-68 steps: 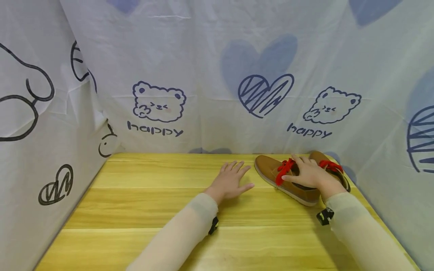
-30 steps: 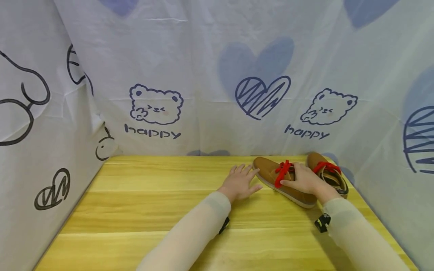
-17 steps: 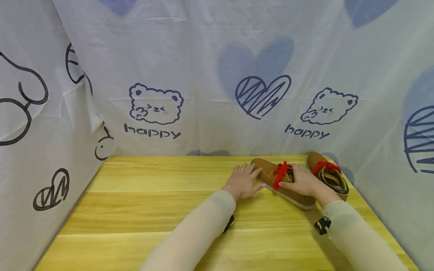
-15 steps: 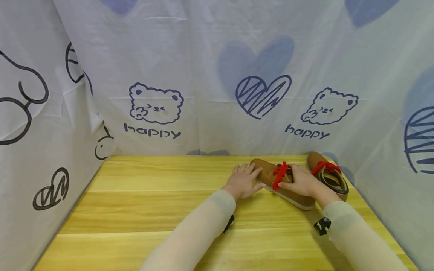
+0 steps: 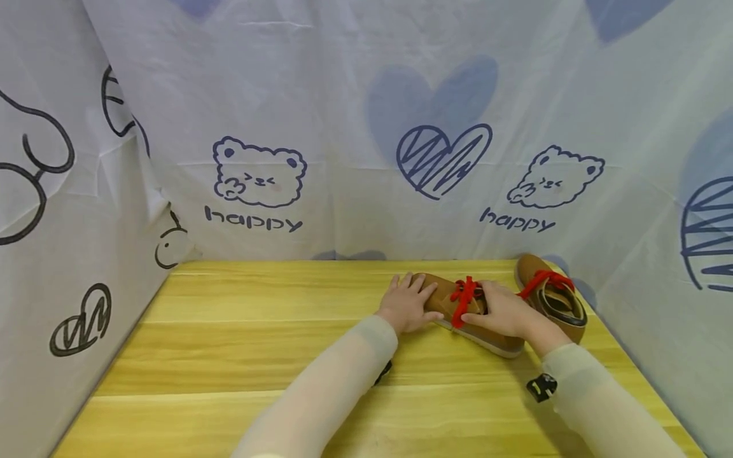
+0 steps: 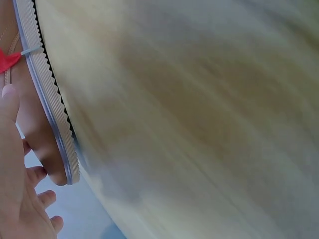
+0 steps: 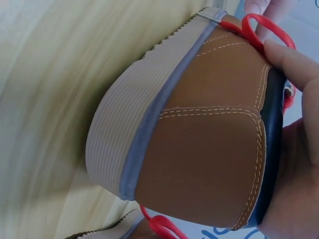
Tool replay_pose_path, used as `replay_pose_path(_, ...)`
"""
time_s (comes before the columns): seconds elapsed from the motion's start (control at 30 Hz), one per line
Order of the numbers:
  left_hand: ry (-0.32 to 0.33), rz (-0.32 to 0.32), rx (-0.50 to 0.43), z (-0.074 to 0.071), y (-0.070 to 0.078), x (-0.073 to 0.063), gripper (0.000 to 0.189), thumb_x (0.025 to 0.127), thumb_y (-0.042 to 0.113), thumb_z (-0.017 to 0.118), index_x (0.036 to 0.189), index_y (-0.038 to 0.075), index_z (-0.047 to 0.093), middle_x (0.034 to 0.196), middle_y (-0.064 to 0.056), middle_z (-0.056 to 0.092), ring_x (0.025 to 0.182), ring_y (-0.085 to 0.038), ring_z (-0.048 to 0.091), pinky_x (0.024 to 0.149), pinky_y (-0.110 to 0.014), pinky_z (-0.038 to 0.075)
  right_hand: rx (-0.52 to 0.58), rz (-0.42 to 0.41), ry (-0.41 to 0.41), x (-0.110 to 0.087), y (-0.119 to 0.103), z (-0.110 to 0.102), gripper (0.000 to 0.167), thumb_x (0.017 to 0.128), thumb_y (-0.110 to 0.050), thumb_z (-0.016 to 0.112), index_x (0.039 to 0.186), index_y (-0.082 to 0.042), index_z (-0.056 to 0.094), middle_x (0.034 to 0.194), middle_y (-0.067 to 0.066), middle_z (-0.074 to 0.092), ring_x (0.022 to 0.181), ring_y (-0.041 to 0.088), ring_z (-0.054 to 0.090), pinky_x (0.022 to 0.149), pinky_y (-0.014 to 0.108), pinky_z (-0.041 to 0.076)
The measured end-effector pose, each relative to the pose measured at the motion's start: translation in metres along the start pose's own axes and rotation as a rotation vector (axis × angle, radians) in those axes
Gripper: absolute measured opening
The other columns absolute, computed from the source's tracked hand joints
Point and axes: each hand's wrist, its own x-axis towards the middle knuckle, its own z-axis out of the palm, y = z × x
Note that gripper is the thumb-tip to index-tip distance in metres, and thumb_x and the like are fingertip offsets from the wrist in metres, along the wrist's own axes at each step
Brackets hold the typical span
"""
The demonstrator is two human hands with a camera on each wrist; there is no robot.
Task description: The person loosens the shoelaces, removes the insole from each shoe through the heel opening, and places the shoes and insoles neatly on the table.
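A brown shoe point(image 5: 438, 292) with a red lace point(image 5: 466, 298) lies sole down on the wooden table, toe towards back left. My right hand point(image 5: 506, 313) holds it near its opening; in the right wrist view the thumb lies by the lace and the heel point(image 7: 199, 164) is in full view. My left hand point(image 5: 405, 305), fingers spread, touches the toe. In the left wrist view the toe point(image 6: 42, 134) lies beside the fingers point(image 6: 46, 199). A second, matching shoe point(image 5: 550, 302) stands to the right, behind my right hand, its red lace point(image 5: 541, 280) trailing towards the first shoe.
The wooden table top point(image 5: 240, 356) stretches left and towards the front. A white cloth point(image 5: 343, 127) printed with bears and hearts hangs behind the table and on both sides. The second shoe stands close to the back right corner.
My right hand has moved from above the shoe to holding it, and the shoe has shifted left, away from the second one. My left hand has moved right onto the toe.
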Motion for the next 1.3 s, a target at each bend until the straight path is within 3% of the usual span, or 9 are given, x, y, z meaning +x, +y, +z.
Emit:
replay_pose_path(0.3, -0.03, -0.014, 0.012, -0.003, -0.005, -0.001, 0.084, 0.092, 0.079, 0.021, 0.162, 0.035, 0.008, 0.168, 0.002, 0.01, 0.153, -0.025, 0.011, 0.123, -0.049, 0.011, -0.005, -0.038, -0.019, -0.003, -0.005, 0.001, 0.101, 0.088, -0.063, 0.065, 0.144, 0.015, 0.034, 0.142, 0.036, 0.045, 0.13, 0.054, 0.043, 0.106, 0.064, 0.037)
replay_pose_path(0.77, 0.033, 0.027, -0.027, 0.004, -0.02, -0.002, 0.092, 0.088, 0.083, 0.03, 0.162, 0.03, 0.018, 0.164, 0.001, 0.026, 0.151, -0.025, 0.021, 0.122, -0.049, 0.013, -0.013, -0.103, -0.013, -0.003, -0.015, 0.002, 0.093, 0.088, -0.062, 0.067, 0.141, 0.01, 0.042, 0.135, 0.029, 0.053, 0.124, 0.047, 0.052, 0.104, 0.059, 0.042)
replay_pose_path(1.03, 0.067, 0.026, -0.053, 0.005, -0.027, -0.012, 0.094, 0.087, 0.083, 0.036, 0.16, 0.024, 0.028, 0.157, -0.002, 0.036, 0.146, -0.026, 0.029, 0.122, -0.05, 0.015, -0.006, -0.116, -0.033, 0.0, -0.023, 0.004, 0.092, 0.087, -0.062, 0.067, 0.141, 0.008, 0.042, 0.137, 0.028, 0.051, 0.127, 0.047, 0.049, 0.106, 0.059, 0.039)
replay_pose_path(1.3, 0.076, 0.046, -0.081, 0.007, -0.035, -0.023, 0.097, 0.087, 0.083, 0.038, 0.158, 0.018, 0.033, 0.156, -0.006, 0.038, 0.145, -0.027, 0.03, 0.122, -0.048, 0.016, 0.002, -0.142, -0.035, 0.002, -0.029, 0.01, 0.09, 0.088, -0.059, 0.068, 0.141, 0.007, 0.042, 0.138, 0.027, 0.051, 0.128, 0.045, 0.048, 0.107, 0.057, 0.039)
